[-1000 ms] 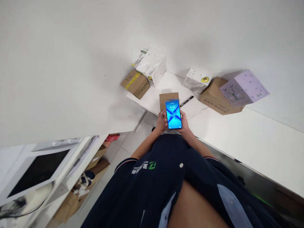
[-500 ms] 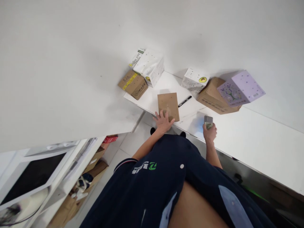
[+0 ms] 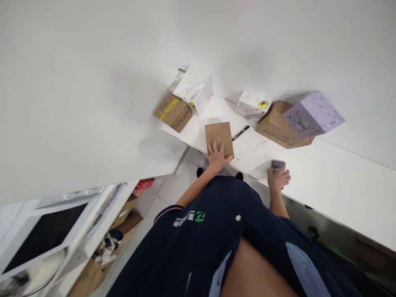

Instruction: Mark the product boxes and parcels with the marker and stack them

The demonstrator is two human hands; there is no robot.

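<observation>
My left hand (image 3: 217, 159) lies with spread fingers on the near part of a small brown cardboard box (image 3: 218, 131), close to the table's front edge. A black pen (image 3: 240, 133) lies beside that box. Farther right, my right hand (image 3: 277, 178) is around a dark phone (image 3: 278, 165), its thumb on the left side and its fingers on the right. The phone is at the tabletop with its back turned up. My palm hides much of it.
White cartons (image 3: 194, 88) and a taped brown box (image 3: 173, 112) stand at the table's left end. Along the wall are an avocado-print carton (image 3: 253, 105), a larger brown box (image 3: 278, 134) and a lilac box (image 3: 321, 109). A shelf with a microwave (image 3: 46, 235) is lower left.
My right hand has moved slightly right and lowered the phone to the tabletop. The blue glow under it is gone. My left hand stays on the box, its fingers shifted a little.
</observation>
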